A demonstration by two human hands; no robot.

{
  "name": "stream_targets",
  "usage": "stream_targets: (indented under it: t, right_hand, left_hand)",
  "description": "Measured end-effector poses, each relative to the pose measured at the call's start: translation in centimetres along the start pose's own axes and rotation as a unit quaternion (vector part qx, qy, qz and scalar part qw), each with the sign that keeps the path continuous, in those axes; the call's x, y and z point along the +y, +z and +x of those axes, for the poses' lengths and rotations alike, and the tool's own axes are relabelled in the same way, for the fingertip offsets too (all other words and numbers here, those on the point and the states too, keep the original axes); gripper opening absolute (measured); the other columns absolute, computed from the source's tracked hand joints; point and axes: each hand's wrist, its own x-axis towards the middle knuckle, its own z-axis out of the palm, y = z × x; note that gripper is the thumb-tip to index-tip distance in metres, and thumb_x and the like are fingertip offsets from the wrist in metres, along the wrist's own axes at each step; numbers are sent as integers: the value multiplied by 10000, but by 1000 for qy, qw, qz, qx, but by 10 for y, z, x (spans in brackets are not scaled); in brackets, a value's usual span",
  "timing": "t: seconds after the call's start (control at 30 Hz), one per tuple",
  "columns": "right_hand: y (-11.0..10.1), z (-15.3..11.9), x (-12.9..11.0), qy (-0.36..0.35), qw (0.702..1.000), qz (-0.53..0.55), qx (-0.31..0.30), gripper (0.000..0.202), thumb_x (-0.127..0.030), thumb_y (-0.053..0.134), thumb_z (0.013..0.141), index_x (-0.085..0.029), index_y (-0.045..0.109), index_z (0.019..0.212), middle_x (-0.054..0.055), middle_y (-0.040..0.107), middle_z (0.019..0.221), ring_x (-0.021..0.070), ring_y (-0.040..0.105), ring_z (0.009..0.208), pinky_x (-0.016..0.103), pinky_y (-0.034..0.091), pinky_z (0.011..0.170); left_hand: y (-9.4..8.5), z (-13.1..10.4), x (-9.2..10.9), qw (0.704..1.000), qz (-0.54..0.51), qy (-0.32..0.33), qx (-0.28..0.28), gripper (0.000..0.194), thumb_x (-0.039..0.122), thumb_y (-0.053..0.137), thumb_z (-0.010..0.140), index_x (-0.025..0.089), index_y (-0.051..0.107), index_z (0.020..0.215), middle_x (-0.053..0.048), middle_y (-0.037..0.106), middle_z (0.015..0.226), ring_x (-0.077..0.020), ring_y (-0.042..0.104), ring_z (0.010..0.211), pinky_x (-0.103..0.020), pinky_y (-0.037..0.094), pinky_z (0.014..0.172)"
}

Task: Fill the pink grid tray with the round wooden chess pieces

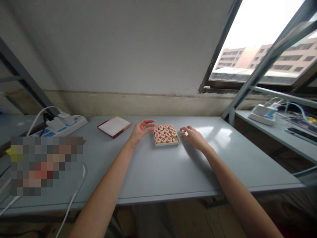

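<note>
A shallow white box [167, 144] sits on the desk, filled with rows of round xiangqi pieces [167, 134] marked with red characters. My left hand [140, 133] is at the box's left side, fingers stretched and thumb apart, with the fingertips at its back left corner. To the right of the box, my right hand [194, 136] has its fingertips closed around a xiangqi piece [182, 131] low over the desk. The fingers partly cover that piece, and I cannot tell whether it touches the desk.
The box lid [114, 126] lies left of my left hand. Power strips stand at the far left [71, 124] and on the right-hand desk [262, 114], near a phone [300, 135]. A white cable [74, 196] hangs over the front edge. A blurred patch covers the left.
</note>
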Motion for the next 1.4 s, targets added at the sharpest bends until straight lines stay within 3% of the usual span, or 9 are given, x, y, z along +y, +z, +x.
stream_targets:
  t: [0.2, 0.33, 0.5, 0.9, 1.1, 1.23, 1.3, 1.4]
  right_hand:
    - [-11, 4, -8, 5, 998, 68, -17, 208, -403, 488, 777, -225, 582, 829, 30, 588, 788, 147, 533, 667, 260, 390, 596]
    - [-21, 5, -12, -30, 985, 172, -12, 279, -460, 500, 759, -220, 579, 878, 30, 591, 801, 141, 507, 678, 259, 395, 610]
    - [-20, 4, -13, -106, 969, 210, -74, 251, -402, 561, 734, -214, 596, 896, 31, 554, 821, 147, 484, 742, 278, 401, 693]
    - [-18, 3, -21, -132, 952, 261, -89, 252, -372, 606, 710, -224, 586, 912, 32, 545, 894, 153, 476, 805, 275, 397, 728]
    - [-21, 2, -18, -127, 949, 277, -79, 256, -351, 591, 727, -227, 581, 951, 30, 538, 913, 152, 467, 812, 276, 392, 736]
    - [-20, 2, -17, -119, 947, 288, -75, 221, -347, 564, 752, -226, 588, 936, 29, 544, 898, 151, 470, 804, 274, 393, 720]
    - [-20, 2, -18, -121, 946, 293, -72, 211, -345, 556, 760, -223, 591, 928, 29, 552, 896, 151, 473, 807, 273, 392, 722]
    - [-21, 2, -20, -124, 947, 290, -63, 194, -338, 550, 765, -220, 596, 912, 28, 561, 898, 149, 477, 805, 276, 390, 734]
  left_hand:
    - [1, -1, -1, 1000, 7, -12, 2, 398, 245, 702, 601, 145, 568, 962, -108, 565, 1117, -177, 557, 945, -382, 412, 890]
    - [2, -1, 0, 1000, 10, -17, 4, 404, 249, 709, 591, 144, 570, 955, -108, 569, 1108, -180, 556, 947, -386, 418, 886]
    - [2, 0, -2, 1000, 9, -14, -1, 408, 254, 710, 590, 140, 568, 955, -111, 570, 1107, -184, 557, 949, -398, 419, 886]
    - [7, -3, 5, 1000, 1, -18, -7, 382, 240, 698, 608, 145, 572, 956, -103, 569, 1114, -189, 548, 969, -386, 408, 899]
    - [23, -7, 23, 1000, -23, -2, -12, 341, 215, 679, 636, 165, 573, 956, -94, 548, 1151, -186, 540, 989, -359, 416, 882]
    - [42, -25, 40, 999, -46, 9, -15, 367, 204, 680, 632, 198, 569, 982, -77, 506, 1211, -209, 502, 1057, -360, 414, 893]
    - [52, -43, 50, 998, -57, 18, -6, 452, 199, 660, 657, 239, 523, 1086, -66, 467, 1256, -211, 474, 1099, -349, 400, 918]
    - [65, -75, 71, 996, -82, 24, 29, 734, 210, 609, 715, 396, 212, 1303, -29, 385, 1325, -202, 450, 1134, -312, 431, 893]
